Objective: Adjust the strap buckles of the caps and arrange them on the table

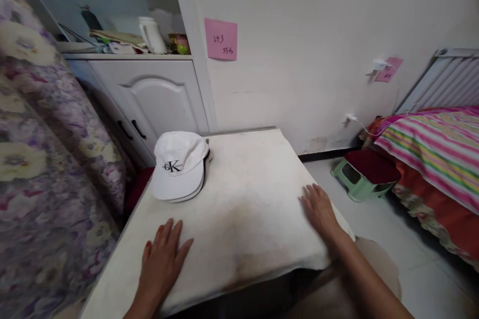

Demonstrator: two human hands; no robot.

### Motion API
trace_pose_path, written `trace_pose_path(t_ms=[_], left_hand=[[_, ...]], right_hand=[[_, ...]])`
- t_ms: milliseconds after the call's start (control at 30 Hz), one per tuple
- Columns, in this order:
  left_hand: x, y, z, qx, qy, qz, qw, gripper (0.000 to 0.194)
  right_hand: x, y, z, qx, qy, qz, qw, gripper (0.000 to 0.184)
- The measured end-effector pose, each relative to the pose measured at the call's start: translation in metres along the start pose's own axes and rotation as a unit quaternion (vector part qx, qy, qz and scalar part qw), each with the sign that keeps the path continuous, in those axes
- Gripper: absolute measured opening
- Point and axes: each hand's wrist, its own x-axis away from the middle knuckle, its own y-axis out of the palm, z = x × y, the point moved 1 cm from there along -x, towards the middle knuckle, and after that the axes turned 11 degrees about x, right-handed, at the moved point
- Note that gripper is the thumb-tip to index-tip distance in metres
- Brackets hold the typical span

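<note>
A white baseball cap with black "CK" letters sits at the far left of the cloth-covered table. At least one more cap shows beneath it, with a dark edge on the right side. My left hand lies flat on the table just in front of the caps, fingers spread, holding nothing. Over on the right edge of the table rests my right hand, its fingers stretched out and nothing in them. Neither hand touches the caps. Brown stains mark the cloth between the hands.
A flowered curtain hangs at the left, by a white cabinet with a white jug on its shelf. Behind the table is a wall with a pink note. To the right are a green stool and a bed.
</note>
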Motion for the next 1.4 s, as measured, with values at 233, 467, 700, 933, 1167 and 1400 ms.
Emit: trace_pose_path(t_ms=[233, 467, 700, 933, 1167, 1400], left_hand=[[-0.011, 0.01, 0.037, -0.001, 0.062, -0.005, 0.998, 0.061], [-0.012, 0.011, 0.033, -0.015, 0.058, -0.019, 0.998, 0.063], [-0.013, 0.004, 0.053, -0.009, 0.029, -0.047, 0.998, 0.064], [-0.024, 0.017, 0.085, 0.029, 0.108, -0.002, 0.994, 0.063], [-0.024, 0.025, 0.082, 0.02, 0.113, 0.002, 0.993, 0.065], [-0.023, 0.021, 0.085, 0.032, 0.11, -0.008, 0.993, 0.066]], right_hand=[[-0.025, 0.012, -0.042, 0.014, -0.017, -0.083, 0.996, 0.049], [-0.023, 0.014, -0.035, 0.019, -0.016, -0.108, 0.994, 0.056], [-0.021, 0.019, -0.03, 0.004, -0.013, -0.105, 0.994, 0.053], [-0.006, 0.011, -0.05, -0.015, -0.032, -0.068, 0.997, 0.053], [0.0, 0.008, -0.065, -0.006, -0.067, -0.091, 0.994, 0.054], [0.0, 0.013, -0.059, -0.01, -0.069, -0.084, 0.994, 0.053]])
